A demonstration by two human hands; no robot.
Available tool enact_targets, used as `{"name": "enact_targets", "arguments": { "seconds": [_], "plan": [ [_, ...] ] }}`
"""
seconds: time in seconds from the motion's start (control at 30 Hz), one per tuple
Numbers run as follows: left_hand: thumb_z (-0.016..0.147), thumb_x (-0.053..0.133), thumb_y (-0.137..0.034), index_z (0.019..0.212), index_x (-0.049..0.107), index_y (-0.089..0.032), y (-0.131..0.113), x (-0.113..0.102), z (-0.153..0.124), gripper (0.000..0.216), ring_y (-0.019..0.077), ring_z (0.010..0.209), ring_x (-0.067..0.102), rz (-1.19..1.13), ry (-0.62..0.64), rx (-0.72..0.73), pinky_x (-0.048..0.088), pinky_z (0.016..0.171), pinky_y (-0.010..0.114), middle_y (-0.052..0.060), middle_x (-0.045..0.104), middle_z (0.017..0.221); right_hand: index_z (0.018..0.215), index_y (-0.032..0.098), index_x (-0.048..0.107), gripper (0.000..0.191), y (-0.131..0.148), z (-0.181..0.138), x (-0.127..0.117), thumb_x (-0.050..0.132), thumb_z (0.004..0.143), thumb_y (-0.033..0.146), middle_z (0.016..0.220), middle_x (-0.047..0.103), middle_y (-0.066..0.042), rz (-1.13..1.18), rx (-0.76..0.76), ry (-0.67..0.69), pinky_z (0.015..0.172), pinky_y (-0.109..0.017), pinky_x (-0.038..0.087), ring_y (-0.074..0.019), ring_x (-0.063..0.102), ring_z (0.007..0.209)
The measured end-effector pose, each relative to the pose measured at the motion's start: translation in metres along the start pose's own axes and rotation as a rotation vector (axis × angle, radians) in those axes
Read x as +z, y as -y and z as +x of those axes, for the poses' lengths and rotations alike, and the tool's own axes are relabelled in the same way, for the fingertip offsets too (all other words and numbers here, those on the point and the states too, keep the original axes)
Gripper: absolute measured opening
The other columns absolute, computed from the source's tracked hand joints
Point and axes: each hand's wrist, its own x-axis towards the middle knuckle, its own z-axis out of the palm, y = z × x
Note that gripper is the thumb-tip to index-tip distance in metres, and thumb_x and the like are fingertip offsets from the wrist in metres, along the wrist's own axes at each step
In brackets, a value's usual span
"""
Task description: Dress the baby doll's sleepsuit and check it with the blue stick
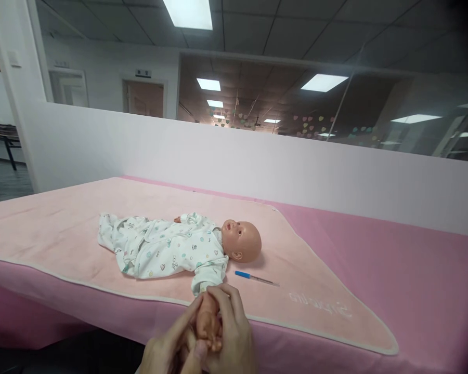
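Observation:
A baby doll [171,246] in a white printed outfit lies on its back, its bald head [249,241] to the right. Its near arm [208,317] reaches over the table's front edge, bare below the sleeve [209,275]. From the left, my left hand [175,337] closes around the doll's forearm and hand, its thumb by the small fingers. My right hand [234,330] wraps the same arm from the right, fingertips near the cuff. Beside the doll's head lies a slim stick with a blue end [243,274] and a thin tip, resembling a thermometer.
A peach mat [62,213] with a pale edge and faint lettering covers much of the pink-covered table [432,280]. Behind stands a white half wall [257,163] with glass above. At far left, a dark-legged table [5,140] holds stacked items.

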Motion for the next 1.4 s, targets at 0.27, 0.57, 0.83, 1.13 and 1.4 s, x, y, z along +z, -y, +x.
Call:
{"name": "enact_targets", "arguments": {
  "seconds": [0.27, 0.57, 0.83, 1.13, 1.4],
  "plan": [
    [0.087, 0.039, -0.025, 0.12, 0.055, -0.023, 0.017, 0.009, 0.025, 0.037, 0.0249, 0.112, 0.051, 0.225, -0.087, 0.248, 0.046, 0.092, 0.04, 0.01, 0.057, 0.119, 0.09, 0.02, 0.061, 0.035, -0.006, 0.012, -0.018, 0.058, 0.058, 0.006, 0.098, 0.062, -0.005, 0.119, -0.046, 0.079, 0.082, -0.028, 0.045, -0.0198, 0.058, 0.092],
    [0.09, 0.033, -0.018, 0.131, 0.04, -0.024, 0.047, 0.027, 0.035, 0.043, 0.0201, 0.118, 0.047, 0.252, 0.043, 0.332, 0.041, 0.098, 0.038, 0.007, 0.053, 0.128, 0.099, 0.019, 0.048, 0.034, -0.024, 0.01, -0.02, 0.059, 0.067, 0.022, 0.085, 0.053, -0.002, 0.571, 0.112, 0.022, 0.071, -0.026, 0.046, -0.015, 0.056, 0.075],
    [0.09, 0.038, -0.026, 0.128, 0.047, -0.029, 0.035, 0.028, 0.041, 0.039, 0.0223, 0.105, 0.051, 0.354, 0.111, 0.351, 0.045, 0.087, 0.039, 0.007, 0.058, 0.118, 0.084, 0.016, 0.051, 0.036, -0.021, 0.015, -0.006, 0.067, 0.066, 0.043, 0.074, 0.056, -0.001, 0.222, 0.33, -0.274, 0.064, -0.023, 0.046, -0.0136, 0.055, 0.068],
    [0.089, 0.039, -0.035, 0.126, 0.049, -0.03, 0.029, 0.022, 0.052, 0.038, 0.0262, 0.12, 0.038, 0.292, 0.184, 0.351, 0.032, 0.1, 0.047, 0.004, 0.054, 0.126, 0.091, 0.014, 0.057, 0.045, -0.024, 0.017, -0.002, 0.068, 0.063, 0.048, 0.081, 0.061, -0.004, 0.364, 0.441, -0.417, 0.069, -0.022, 0.047, -0.016, 0.059, 0.076],
    [0.091, 0.034, -0.035, 0.128, 0.046, -0.028, 0.027, 0.021, 0.052, 0.04, 0.0217, 0.117, 0.044, 0.209, 0.252, 0.289, 0.025, 0.106, 0.05, 0.004, 0.056, 0.124, 0.11, 0.014, 0.054, 0.057, -0.025, 0.013, 0.007, 0.065, 0.066, 0.049, 0.096, 0.062, -0.006, 0.424, 0.452, -0.401, 0.079, -0.023, 0.046, -0.0175, 0.059, 0.088]
  ]
}}
